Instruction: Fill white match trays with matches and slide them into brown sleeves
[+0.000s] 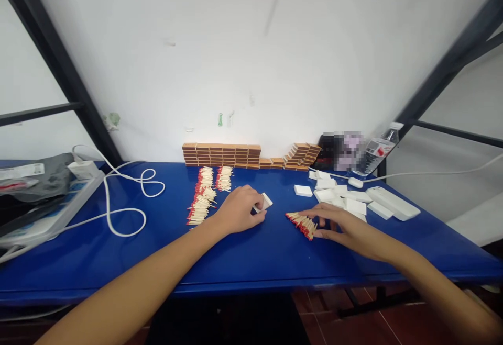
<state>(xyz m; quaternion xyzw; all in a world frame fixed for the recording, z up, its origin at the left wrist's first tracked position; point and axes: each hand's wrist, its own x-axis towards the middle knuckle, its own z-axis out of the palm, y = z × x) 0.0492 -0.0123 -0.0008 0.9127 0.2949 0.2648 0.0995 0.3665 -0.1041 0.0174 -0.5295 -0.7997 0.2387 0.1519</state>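
The step in hand looks like handling a bunch of matches and a small tray at once. The left hand (244, 210) pinches the white tray (268, 200) between thumb and fingers near the middle of the blue tabletop (251, 258). To its right, the right hand (343, 227) has its grip closed around the bunch (302, 224), thumb at the near side and forefinger at the far side; the red heads face left and toward the person. Whether the bunch is lifted at all cannot be told. Tray and bunch are near each other but apart.

The bunch is fanned rather than squared, so moving it would probably call for even pressure from both sides to keep the sticks together, while the tray wants a light, steady pinch.

More matches (200, 204) lie in heaps beyond the left forearm. Brown boxes (222, 155) stand stacked along the wall, and a white pile (334, 193) lies just beyond the right hand.
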